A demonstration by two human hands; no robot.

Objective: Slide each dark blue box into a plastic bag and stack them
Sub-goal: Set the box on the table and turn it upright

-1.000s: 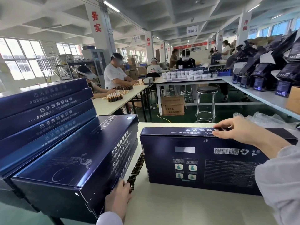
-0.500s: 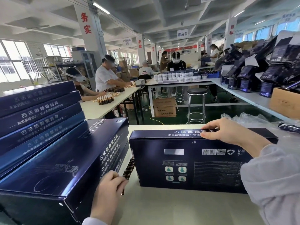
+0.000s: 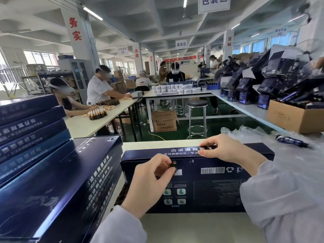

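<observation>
Dark blue box stands on its long edge, centre frame, on the bench. The right hand pinches its top edge. The left hand pinches a small dark piece (too small to identify) against its face.

Pale table. A dark blue box stands on edge at its middle, a stack of dark blue boxes along the left edge, dark sachets between them, crumpled plastic bags at the far right corner.

Metal stool near cardboard box on floor; brown bottles on left table.
</observation>
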